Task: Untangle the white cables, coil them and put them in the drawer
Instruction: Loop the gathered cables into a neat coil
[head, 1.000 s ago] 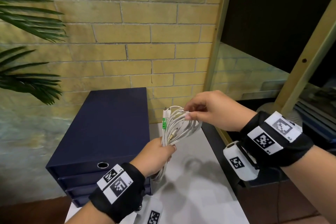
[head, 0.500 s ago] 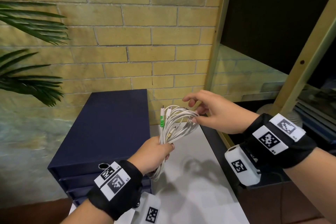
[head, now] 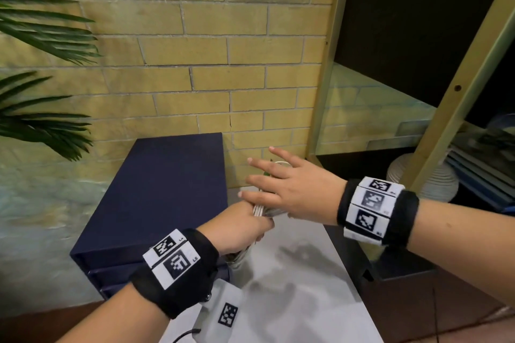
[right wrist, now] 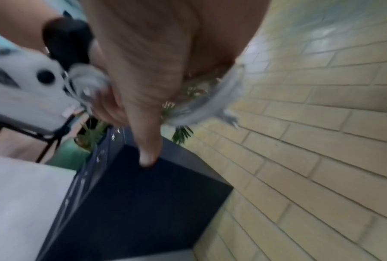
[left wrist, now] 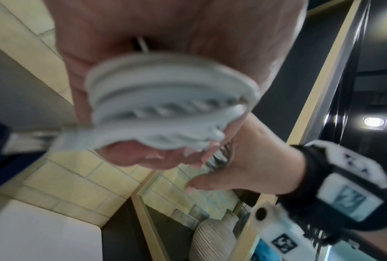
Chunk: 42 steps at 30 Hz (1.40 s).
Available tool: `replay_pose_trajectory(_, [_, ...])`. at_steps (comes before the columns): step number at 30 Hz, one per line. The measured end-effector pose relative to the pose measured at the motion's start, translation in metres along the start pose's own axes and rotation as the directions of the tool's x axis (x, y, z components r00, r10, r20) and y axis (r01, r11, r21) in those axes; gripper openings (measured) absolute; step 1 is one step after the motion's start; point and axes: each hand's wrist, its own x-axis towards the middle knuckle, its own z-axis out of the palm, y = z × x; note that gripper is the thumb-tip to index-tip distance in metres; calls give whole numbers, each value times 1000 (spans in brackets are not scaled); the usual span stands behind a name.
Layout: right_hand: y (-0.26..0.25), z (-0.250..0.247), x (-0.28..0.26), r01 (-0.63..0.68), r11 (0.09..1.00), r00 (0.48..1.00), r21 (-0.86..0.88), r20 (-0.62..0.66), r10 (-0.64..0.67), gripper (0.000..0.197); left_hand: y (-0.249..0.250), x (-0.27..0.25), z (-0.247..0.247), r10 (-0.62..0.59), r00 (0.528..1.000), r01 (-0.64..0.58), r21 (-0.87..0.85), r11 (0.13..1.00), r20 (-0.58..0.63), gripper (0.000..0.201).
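A coil of white cables [head: 258,210] is gripped in my left hand [head: 245,224], above the table's back edge and beside the dark blue drawer unit [head: 167,189]. The left wrist view shows the fingers [left wrist: 130,155] curled round the bundled loops [left wrist: 165,106]. My right hand [head: 267,178] lies palm down over the top of the coil with straight, spread fingers and hides most of it. In the right wrist view one finger [right wrist: 148,141] points at the drawer unit's top [right wrist: 143,203], and cable loops [right wrist: 210,102] show under the palm. The drawers are shut.
The white table top [head: 292,287] stretches toward me below the hands. A yellow brick wall stands close behind. Palm leaves [head: 41,36] hang at the left. A shelf frame [head: 459,92] with a ribbed vase [head: 434,181] stands at the right.
My right hand released the loop it was pinching and moved left over the coil with its fingers spread. The left hand kept its grip on the coil.
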Motion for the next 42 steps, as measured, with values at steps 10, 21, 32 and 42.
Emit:
replay_pose_trajectory(10, [7, 29, 2, -23, 992, 958, 121, -280, 57, 20, 4, -2, -3, 22, 996, -7, -184, 983, 81, 25])
replay_pose_trajectory(21, [13, 24, 6, -151, 973, 952, 176, -238, 191, 11, 16, 0, -17, 14, 988, 57, -445, 894, 156, 20])
replay_pose_trajectory(32, [18, 14, 2, -600, 389, 651, 699, 145, 745, 18, -9, 1, -29, -57, 980, -112, -771, 627, -188, 48])
replay_pose_trajectory(42, [-43, 0, 30, -493, 731, 855, 472, 105, 509, 44, 21, 12, -14, -150, 858, -387, -812, 437, -490, 10])
